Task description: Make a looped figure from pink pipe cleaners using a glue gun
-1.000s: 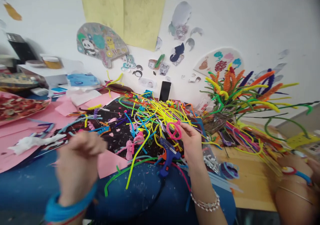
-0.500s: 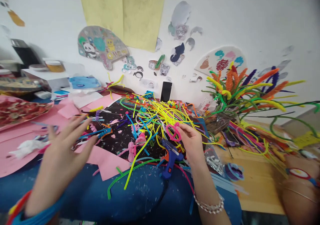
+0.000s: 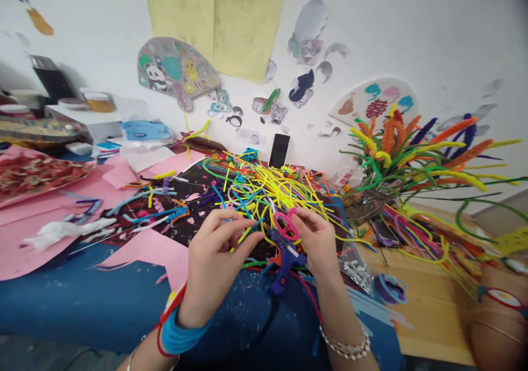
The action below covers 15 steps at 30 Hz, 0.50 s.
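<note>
Right hand (image 3: 318, 242): thumb and fingertips clamped on the right edge of a pink ring (image 3: 284, 223), held above the bench (image 3: 433, 316). Edge grip probably chosen so most of the ring is exposed towards the left hand (image 3: 216, 264). Left hand: thumb and finger nearly together, just left of the ring and apart from it; cannot tell whether anything thin is pinched there.

Glue gun (image 3: 284, 264) lies below the ring, grip towards the near edge, presumably for easy reach. Yellow stems (image 3: 284, 187) heaped beyond it, likely spread loose so single ones can be picked. Phone (image 3: 279, 150) leans on the far wall, upright, perhaps for viewing.

Containers: clear vase (image 3: 363, 209) at right, filled with orange, yellow and purple fuzzy flowers (image 3: 412, 145) on green stalks. Clear bag (image 3: 355, 272), right of the glue gun, holds white sticks. Jar (image 3: 99, 103), far left, pale lid on, amber sides; contents unclear. Tissue pack (image 3: 146, 130) near it, inside not visible
</note>
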### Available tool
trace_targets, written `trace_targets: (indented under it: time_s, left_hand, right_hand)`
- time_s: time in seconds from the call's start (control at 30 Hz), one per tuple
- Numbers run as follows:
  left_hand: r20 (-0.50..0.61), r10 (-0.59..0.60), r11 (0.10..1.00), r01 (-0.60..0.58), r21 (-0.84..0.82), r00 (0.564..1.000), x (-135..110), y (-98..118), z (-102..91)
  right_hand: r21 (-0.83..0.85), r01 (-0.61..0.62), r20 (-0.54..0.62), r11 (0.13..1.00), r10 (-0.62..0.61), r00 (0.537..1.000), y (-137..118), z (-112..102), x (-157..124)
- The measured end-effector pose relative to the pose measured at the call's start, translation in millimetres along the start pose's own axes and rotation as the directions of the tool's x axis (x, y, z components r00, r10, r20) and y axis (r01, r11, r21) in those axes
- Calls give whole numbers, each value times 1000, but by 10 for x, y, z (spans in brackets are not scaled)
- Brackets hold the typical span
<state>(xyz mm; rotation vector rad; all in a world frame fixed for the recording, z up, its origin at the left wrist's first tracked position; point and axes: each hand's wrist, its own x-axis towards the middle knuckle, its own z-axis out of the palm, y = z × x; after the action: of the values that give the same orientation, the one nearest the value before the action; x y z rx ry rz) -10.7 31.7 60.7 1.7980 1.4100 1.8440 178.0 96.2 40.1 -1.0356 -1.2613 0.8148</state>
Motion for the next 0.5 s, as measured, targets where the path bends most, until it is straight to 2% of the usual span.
trace_targets:
  time_s: [0.07,0.2,0.37,0.5]
  left_hand:
    - [31,18,1000,-18,-5,999,5,41,26]
    - [72,-18,998,22,-64,997,-7,85,119]
    - [110,-58,994,67,-85,992,-18,63,244]
    - [133,-70,990,85,-109,989,-32,52,270]
  right_hand:
    - [0,6,12,1000,-6,1000,-7,12,-8]
    - [7,11,48,1000,-12,999,-24,24,-19]
    - [16,17,63,1000,-18,998,-48,25,-37]
    - [21,12,62,1000,-13,998,-57,32,-37]
